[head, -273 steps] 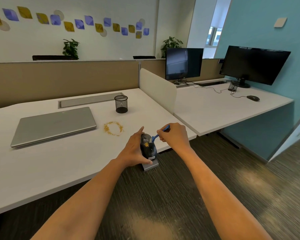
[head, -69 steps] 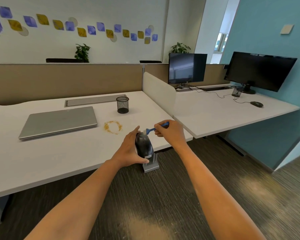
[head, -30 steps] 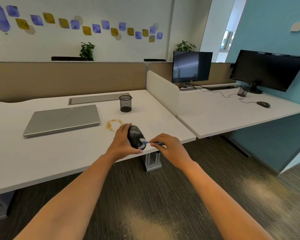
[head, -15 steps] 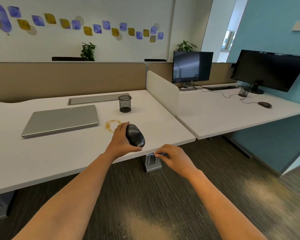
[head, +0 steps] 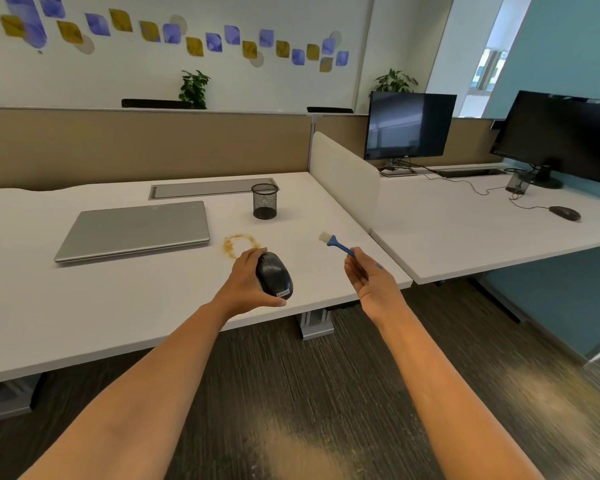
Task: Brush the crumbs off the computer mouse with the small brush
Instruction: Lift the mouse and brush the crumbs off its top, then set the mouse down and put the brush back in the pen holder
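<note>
The left hand (head: pixel 248 284) wraps the computer mouse (head: pixel 274 276) at the near edge of the desk (head: pixel 118 299); light, hard, smooth-shelled, best held by its sides. The right hand (head: pixel 371 284) pinches the small brush (head: pixel 336 244) by its thin stiff handle, soft bristles pointing far-left

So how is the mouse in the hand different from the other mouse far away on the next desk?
The near mouse is gripped by the left hand; the far mouse lies alone on the next desk. The far mouse trails a cable; none shows on the near mouse. The near mouse carries a small label; none shows on the far mouse. Both are dark and rounded.
</note>
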`<state>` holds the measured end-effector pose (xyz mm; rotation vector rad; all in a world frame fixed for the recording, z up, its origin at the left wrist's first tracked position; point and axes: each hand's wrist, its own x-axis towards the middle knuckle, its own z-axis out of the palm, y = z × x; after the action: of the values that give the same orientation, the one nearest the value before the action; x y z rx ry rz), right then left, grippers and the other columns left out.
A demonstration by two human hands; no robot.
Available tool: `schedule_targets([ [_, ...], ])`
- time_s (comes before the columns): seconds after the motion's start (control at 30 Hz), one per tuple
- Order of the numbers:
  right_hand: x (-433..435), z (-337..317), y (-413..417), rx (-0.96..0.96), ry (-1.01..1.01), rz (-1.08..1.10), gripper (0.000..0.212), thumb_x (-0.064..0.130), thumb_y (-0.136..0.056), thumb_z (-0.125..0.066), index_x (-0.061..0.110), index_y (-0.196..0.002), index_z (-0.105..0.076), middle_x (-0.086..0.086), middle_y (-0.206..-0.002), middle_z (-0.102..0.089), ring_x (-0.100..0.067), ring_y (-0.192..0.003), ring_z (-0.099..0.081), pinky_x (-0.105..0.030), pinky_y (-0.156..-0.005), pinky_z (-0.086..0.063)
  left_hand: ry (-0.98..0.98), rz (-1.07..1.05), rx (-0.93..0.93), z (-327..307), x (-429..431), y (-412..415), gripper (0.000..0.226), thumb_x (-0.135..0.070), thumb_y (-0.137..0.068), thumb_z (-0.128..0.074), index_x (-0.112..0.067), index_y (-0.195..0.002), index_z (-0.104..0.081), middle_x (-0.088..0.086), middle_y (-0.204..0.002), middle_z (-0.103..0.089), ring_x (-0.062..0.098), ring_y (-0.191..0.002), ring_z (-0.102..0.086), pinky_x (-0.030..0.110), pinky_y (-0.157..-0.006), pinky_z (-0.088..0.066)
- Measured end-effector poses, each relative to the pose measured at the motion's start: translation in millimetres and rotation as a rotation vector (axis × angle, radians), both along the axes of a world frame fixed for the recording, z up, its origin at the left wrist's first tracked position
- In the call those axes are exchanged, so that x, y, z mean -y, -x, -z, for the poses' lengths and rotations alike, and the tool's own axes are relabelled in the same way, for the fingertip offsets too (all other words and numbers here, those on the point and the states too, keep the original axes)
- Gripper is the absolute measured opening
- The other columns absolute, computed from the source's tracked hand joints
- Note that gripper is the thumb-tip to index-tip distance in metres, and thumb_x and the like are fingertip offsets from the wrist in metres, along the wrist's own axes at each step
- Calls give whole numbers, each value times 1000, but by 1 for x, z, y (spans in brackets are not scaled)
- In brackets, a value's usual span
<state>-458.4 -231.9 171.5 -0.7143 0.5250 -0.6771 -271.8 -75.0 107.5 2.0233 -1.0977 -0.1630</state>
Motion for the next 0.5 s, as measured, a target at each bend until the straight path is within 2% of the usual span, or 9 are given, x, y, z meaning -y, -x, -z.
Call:
schedule_targets([
  [0.2, 11, 0, -52, 15, -4, 2, 8, 11, -85, -63, 5, -90, -67, -8, -82, -66, -10, -69, -67, -20, -68, -59, 12, 23, -15, 10, 12, -45, 101, -42, -50, -87, -27, -132, -29, 0, -138, -33, 17, -119, -34, 28, -96, -36],
  [0.37, 28, 4, -108, -1, 9, 8, 9, 10, -86, -62, 4, -92, -66, -7, -83, -65, -9, -68, -67, -19, -67, -58, 16, 49, -48, 18, 30, -99, 104, -45, -46, -86, -25, -132, -31, -1, -137, -32, 16, -120, -35, 29, -99, -37],
  [0.5, 41, 9, -156, -44, 23, 37, 7, 10, -86, -62, 6, -90, -66, -6, -82, -66, -9, -66, -68, -19, -68, -58, 6, 40, -87, 27, 45, -146, 104, -40, -47, -88, -25, -133, -31, -2, -136, -33, 16, -120, -34, 29, -100, -36],
])
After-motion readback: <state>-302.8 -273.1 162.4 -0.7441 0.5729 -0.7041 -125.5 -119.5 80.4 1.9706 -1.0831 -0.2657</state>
